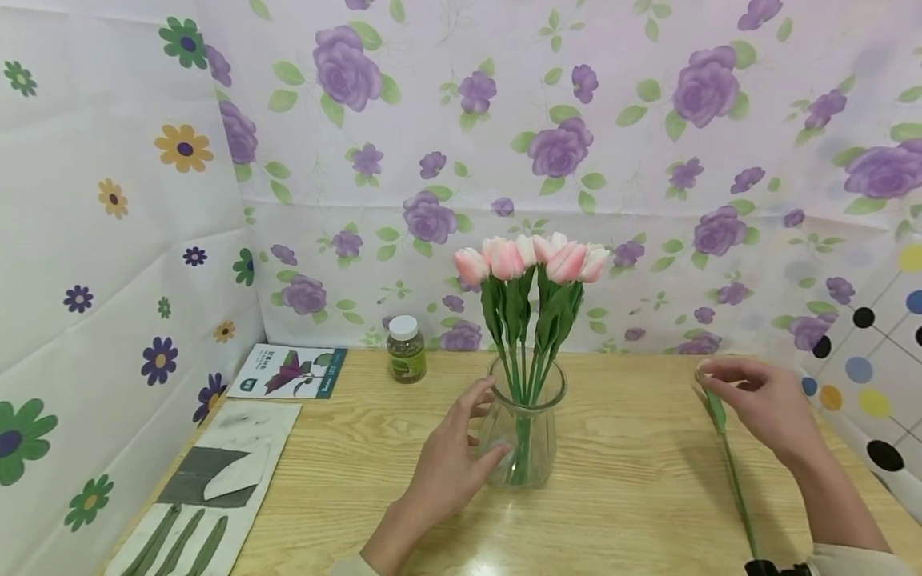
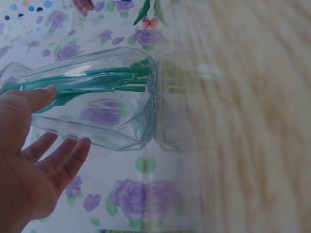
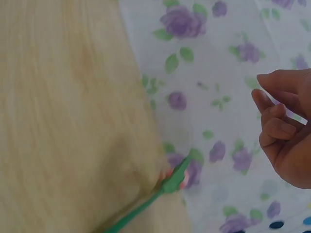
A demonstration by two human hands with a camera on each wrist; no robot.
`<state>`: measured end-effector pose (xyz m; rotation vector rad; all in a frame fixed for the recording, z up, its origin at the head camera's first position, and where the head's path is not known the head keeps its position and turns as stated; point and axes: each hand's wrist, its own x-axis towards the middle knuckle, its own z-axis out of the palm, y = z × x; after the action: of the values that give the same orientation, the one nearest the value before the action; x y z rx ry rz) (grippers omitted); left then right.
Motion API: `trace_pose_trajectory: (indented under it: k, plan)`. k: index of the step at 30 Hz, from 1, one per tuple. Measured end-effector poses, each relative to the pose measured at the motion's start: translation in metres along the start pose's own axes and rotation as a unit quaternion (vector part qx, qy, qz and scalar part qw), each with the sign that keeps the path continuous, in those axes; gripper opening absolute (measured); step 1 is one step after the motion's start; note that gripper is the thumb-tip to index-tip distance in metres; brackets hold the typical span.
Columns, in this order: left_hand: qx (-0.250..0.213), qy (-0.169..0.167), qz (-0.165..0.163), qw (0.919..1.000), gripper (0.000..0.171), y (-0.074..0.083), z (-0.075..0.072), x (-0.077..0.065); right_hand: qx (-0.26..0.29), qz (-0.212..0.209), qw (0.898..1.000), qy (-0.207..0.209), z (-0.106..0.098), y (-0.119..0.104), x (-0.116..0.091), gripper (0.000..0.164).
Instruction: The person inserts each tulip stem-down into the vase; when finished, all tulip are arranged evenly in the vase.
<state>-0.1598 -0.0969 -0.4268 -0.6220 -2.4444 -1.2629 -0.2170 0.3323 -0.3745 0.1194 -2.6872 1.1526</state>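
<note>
Several pink-and-white tulips (image 1: 535, 260) with green stems stand in a clear glass vase (image 1: 543, 448). My left hand (image 1: 450, 460) is at the left side of the vase, fingers by its rim and thumb in front; the left wrist view shows the fingers loosely spread along the glass (image 2: 141, 121), the palm apart from it. At the right, a single tulip stem (image 1: 736, 480) lies on the table. My right hand (image 1: 767, 404) hovers above that tulip's leafy end, thumb and forefinger close together, with nothing visible between them. The pink bloom (image 3: 183, 180) shows below the hand in the right wrist view.
A small jar (image 1: 406, 356) with a white lid stands behind the vase, to its left. At the table's left edge lie a printed card (image 1: 291, 372) and a pale cloth-like item (image 1: 216, 472) with grey and green parts. Flower-patterned sheets (image 1: 432, 120) enclose the wooden table (image 1: 634, 448).
</note>
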Motion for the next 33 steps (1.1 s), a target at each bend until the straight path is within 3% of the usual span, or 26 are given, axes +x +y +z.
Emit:
trace_pose_trajectory:
  k: [6,13,18,26,33]
  plan:
    - [-0.001,0.003,0.000,1.0000,0.096,-0.001,0.001,0.000,-0.037,0.051,0.995,-0.071,-0.005,0.035,-0.002,0.047]
    - [-0.002,0.000,0.000,1.0000,0.094,-0.001,0.001,0.000,-0.118,0.057,0.984,-0.122,-0.008,0.062,0.000,0.039]
    - [-0.002,0.000,0.001,1.0000,0.095,-0.001,0.001,0.000,-0.126,0.069,0.976,-0.162,-0.007,0.075,-0.002,0.035]
    - [0.002,0.002,0.001,1.0000,0.096,-0.002,0.001,0.000,-0.112,0.077,0.973,-0.188,0.000,0.084,-0.004,0.031]
    - [0.002,0.005,0.004,1.0000,0.096,-0.001,0.001,0.001,-0.132,0.049,0.974,-0.177,0.008,0.085,-0.005,0.023]
